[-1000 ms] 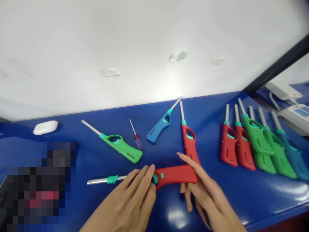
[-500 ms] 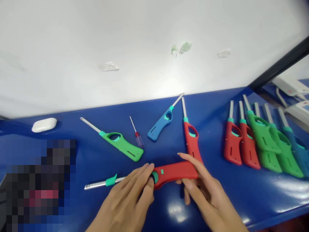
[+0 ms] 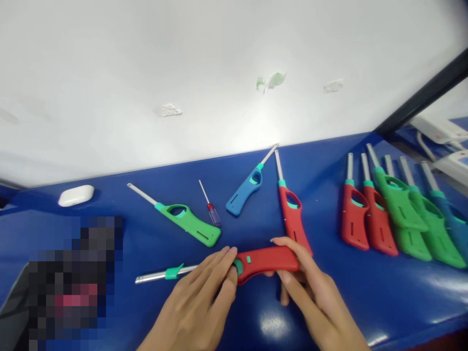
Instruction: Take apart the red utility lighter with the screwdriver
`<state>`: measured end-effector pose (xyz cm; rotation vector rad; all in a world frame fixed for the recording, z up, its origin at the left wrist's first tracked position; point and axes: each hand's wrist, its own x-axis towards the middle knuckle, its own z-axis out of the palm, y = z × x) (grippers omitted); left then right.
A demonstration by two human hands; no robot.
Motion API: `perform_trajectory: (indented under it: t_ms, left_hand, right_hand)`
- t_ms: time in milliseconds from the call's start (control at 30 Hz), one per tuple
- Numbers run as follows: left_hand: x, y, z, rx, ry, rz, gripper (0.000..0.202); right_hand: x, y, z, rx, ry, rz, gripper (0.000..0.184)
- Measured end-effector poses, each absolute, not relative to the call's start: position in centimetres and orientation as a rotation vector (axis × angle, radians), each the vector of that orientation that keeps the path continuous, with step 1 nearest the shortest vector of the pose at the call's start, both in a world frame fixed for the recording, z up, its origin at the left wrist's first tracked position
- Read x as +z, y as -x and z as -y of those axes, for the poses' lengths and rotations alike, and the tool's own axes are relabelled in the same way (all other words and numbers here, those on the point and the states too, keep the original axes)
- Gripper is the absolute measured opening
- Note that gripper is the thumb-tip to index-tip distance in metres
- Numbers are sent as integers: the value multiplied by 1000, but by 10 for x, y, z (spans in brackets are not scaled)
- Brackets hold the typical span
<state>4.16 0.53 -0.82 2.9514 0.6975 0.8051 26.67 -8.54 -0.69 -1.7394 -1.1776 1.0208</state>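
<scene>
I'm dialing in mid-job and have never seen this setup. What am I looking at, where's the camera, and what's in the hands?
There is no machine: these are a person's two bare hands, filmed by a camera on their head looking down at a blue table. Left hand and right hand together hold a red lighter with a long metal nozzle. Loose on the table lie a green lighter, a small screwdriver, a blue lighter, another red one, and a row of lighters at right.

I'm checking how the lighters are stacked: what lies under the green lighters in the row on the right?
One green lighter lies on top of another green one, whose handle end sticks out below it. The rest of that lower lighter is covered, so whether anything else lies beneath cannot be seen.
</scene>
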Motion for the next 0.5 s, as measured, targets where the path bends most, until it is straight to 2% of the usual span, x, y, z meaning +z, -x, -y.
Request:
perform_trajectory:
  t_ms: [233,500]
  left_hand:
    - [0,-26,4,768,-2790,-1023,42]
    - [-4,-28,10,716,-2808,-998,38]
  right_hand:
    - [-12,-271,84,1230,1661,1048,48]
    - [-10,-272,84,1152,1661,1289,42]
